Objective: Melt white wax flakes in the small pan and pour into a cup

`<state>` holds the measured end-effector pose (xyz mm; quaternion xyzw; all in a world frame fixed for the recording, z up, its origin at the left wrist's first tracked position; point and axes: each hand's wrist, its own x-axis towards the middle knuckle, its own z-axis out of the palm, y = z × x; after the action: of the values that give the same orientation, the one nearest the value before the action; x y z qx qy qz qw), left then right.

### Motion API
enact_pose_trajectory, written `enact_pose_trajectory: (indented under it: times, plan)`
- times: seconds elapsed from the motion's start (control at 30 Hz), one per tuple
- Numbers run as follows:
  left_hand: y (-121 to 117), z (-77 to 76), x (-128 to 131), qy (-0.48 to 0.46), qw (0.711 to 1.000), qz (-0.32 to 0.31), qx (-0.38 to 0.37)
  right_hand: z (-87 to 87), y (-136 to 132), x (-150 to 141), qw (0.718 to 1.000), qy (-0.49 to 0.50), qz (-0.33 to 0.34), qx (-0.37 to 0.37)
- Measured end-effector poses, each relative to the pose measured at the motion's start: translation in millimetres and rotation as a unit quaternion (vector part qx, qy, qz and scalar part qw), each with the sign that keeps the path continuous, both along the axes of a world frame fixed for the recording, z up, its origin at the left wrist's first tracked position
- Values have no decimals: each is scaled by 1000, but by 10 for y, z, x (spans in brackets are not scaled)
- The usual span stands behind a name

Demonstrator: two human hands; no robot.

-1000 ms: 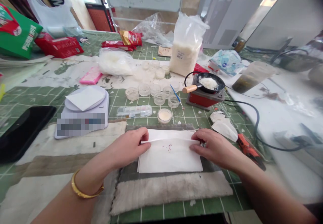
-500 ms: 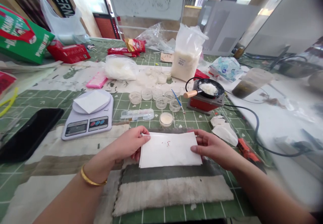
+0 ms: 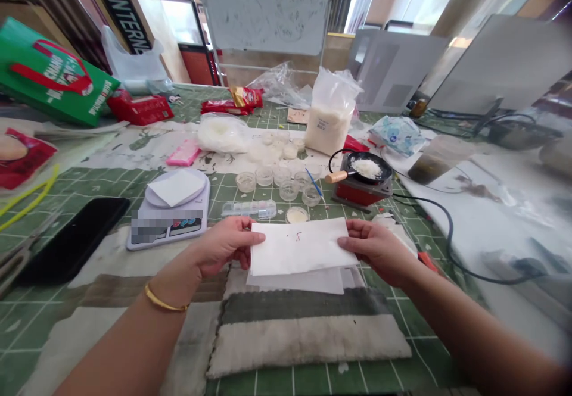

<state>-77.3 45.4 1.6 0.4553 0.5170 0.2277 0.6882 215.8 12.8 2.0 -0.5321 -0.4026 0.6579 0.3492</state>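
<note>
Between my two hands is a folded sheet of white paper with a few small reddish bits on its upper face. My left hand pinches its left edge, thumb on top. At the right edge my right hand grips it the same way. Beneath, a thinner translucent sheet lies over a striped cloth. Just beyond the paper stands a small round dish of pale contents. Left of it is a clear plastic case.
A kitchen scale carrying white paper and a black phone lie left. Several clear round cups stand ahead. A small pan of white flakes sits on a red heater, its cable running right. A bag of pale granules stands behind.
Both hands have raised the folded paper slightly away from the cloth, and the translucent sheet now shows below it. The view has shifted a little left and up.
</note>
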Motion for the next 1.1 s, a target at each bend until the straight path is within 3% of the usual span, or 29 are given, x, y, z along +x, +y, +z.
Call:
enact_pose_trajectory:
  times: [0.3, 0.53, 0.67, 0.93, 1.1]
  plan:
    - [339, 274, -57, 25, 997, 62, 37, 98, 330, -167, 993, -34, -30, 109]
    - [627, 379, 68, 41, 995, 61, 67, 197, 507, -225, 961, -141, -25, 235]
    - [725, 390, 150, 52, 994, 52, 83, 175, 563, -244, 919, -236, -16, 315]
    - [758, 350, 275, 107, 984, 43, 134, 71, 543, -279, 787, -446, -28, 425]
    - [666, 335, 314, 146, 972, 33, 184, -32, 454, -295, 744, -475, -32, 468]
